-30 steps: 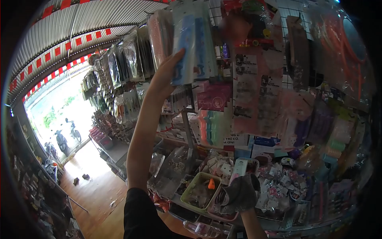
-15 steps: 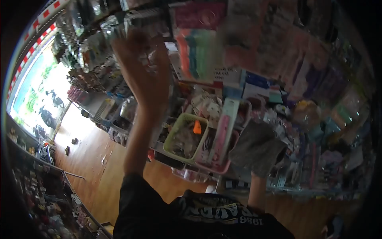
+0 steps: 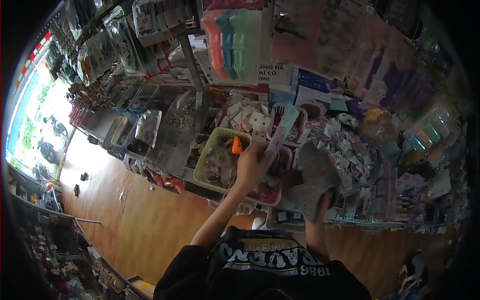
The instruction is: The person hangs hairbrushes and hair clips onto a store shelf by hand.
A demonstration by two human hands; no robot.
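Observation:
My left hand [image 3: 251,169] is closed on the lower part of a long, slim package [image 3: 283,131] with a pale green top and a pink lower part. The package leans upward to the right over the baskets. Bunched grey cloth [image 3: 316,175] covers most of my right hand [image 3: 327,201], which grips it; the fingers are hidden inside its folds. Just left of my left hand is a yellow-green basket [image 3: 199,172] of plastic-wrapped items, with an orange piece [image 3: 236,145] on top. Partly below my left hand sits a pink basket [image 3: 272,201].
Clear bins [image 3: 162,132] of small goods line the shelf to the left. Piled small packets [image 3: 345,152] lie right of the cloth. Hanging packs, one holding red, blue and green items [image 3: 230,45], crowd above. Wooden floor [image 3: 150,215] shows below; another person [image 3: 414,270] is at lower right.
My left hand has come down from the hanging goods and closed on the long package, which was lying in the pink basket. The grey cloth has shifted slightly left with my right hand.

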